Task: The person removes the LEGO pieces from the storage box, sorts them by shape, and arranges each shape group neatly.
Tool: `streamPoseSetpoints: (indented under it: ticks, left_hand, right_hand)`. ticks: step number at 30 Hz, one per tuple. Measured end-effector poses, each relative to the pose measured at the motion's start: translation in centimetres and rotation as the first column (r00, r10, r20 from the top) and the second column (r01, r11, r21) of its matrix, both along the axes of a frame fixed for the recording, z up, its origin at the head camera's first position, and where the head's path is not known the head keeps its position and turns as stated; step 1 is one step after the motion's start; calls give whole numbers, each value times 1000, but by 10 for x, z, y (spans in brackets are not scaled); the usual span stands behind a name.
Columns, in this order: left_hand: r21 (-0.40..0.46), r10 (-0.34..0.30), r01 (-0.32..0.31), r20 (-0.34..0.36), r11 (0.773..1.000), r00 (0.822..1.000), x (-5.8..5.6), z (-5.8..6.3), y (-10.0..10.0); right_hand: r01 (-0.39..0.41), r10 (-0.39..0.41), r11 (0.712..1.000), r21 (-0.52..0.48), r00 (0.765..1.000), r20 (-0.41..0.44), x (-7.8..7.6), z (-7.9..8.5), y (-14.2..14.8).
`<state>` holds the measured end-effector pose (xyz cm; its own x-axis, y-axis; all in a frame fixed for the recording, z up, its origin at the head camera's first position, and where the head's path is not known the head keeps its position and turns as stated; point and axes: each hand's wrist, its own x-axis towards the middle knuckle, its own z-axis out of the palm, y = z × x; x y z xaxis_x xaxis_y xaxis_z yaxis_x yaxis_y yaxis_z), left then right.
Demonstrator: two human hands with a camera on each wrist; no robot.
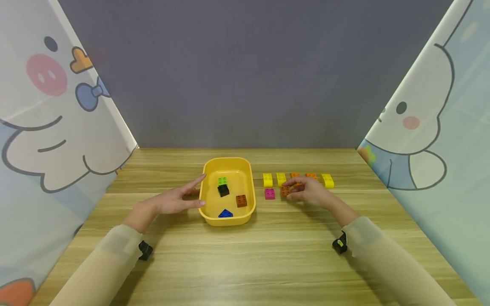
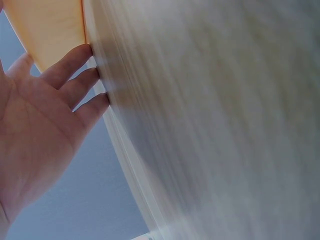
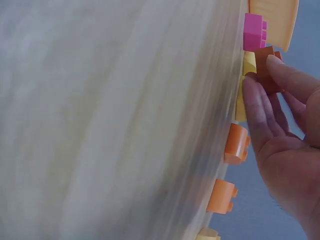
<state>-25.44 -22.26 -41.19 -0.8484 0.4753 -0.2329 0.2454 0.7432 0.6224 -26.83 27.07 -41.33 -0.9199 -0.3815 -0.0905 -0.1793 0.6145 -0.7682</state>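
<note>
My right hand (image 1: 311,192) pinches a brown toy brick (image 1: 285,191) between thumb and fingers, just right of a magenta brick (image 1: 269,194). In the right wrist view the brown brick (image 3: 266,67) is tilted and appears slightly off the table. My left hand (image 1: 178,199) touches the left wall of a yellow bin (image 1: 227,222), its fingers extended and thumb near the rim. Inside the bin lie a green brick (image 1: 222,181), a black brick (image 1: 223,190), another brown brick (image 1: 241,200) and a blue piece (image 1: 226,213).
Behind the right hand runs a row of bricks: two yellow ones, the nearer-to-bin one (image 1: 267,180) leftmost, two orange ones (image 1: 294,177) partly hidden, and a yellow brick (image 1: 327,180) at the right end. A grey panel (image 1: 249,76) stands behind the wooden table (image 1: 237,267).
</note>
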Motion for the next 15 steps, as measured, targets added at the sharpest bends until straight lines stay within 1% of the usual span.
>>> streamPoseSetpoints:
  ticks: [6, 15]
  left_hand:
    - [14, 0, 0, 0, 1000, 1000, 1, -1, 0]
    - [7, 1, -1, 4, 1000, 1000, 1, 1, 0]
  right_hand:
    - [41, -43, 998, 47, 999, 30, -3, -6, -1]
    - [66, -67, 997, 34, 996, 50, -5, -11, 0]
